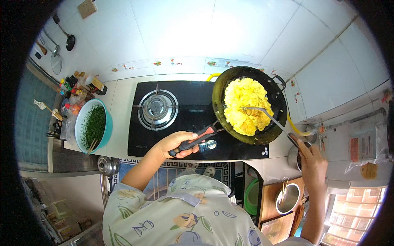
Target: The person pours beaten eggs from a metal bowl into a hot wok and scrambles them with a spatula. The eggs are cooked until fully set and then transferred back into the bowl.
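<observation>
My left hand (181, 145) grips the black and red handle of a dark wok (220, 121), which sits over the right side of the black gas hob (194, 129). In my right hand (311, 163) is the dark handle of a metal spatula (275, 122). Its blade end lies in the yellow scrambled eggs (246, 101) inside the wok, partly hidden by them. The egg is in a large, loose mass around the wok's middle.
Left of the hob stands a turquoise basin (107, 132) of chopped greens (96, 123) with chopsticks. Sauce bottles (96, 85) crowd behind it. The left burner (157, 106) is bare. A metal pot (294, 158) and a steel bowl (296, 198) are at the right.
</observation>
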